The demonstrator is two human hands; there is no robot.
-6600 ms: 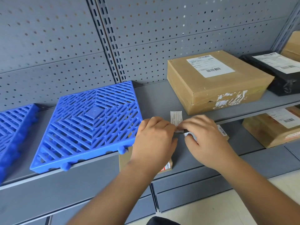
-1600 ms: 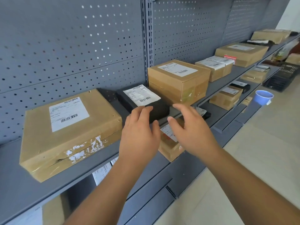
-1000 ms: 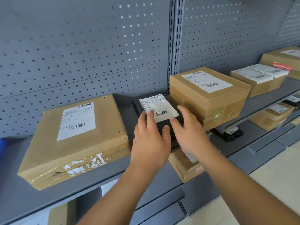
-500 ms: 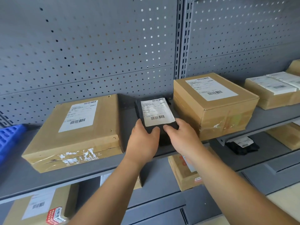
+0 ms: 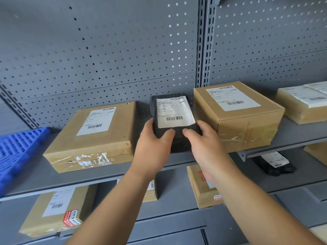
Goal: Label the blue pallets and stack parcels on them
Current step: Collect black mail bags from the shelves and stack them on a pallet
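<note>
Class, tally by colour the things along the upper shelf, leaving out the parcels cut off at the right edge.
blue pallet: 1
brown boxes: 2
black parcel: 1
total: 4

**Grip on the black parcel**

The left hand and right hand hold its near corners, thumbs on top. It is between 2 brown boxes, flat box and deeper box, on the shelf. A blue pallet lies far left.
</note>
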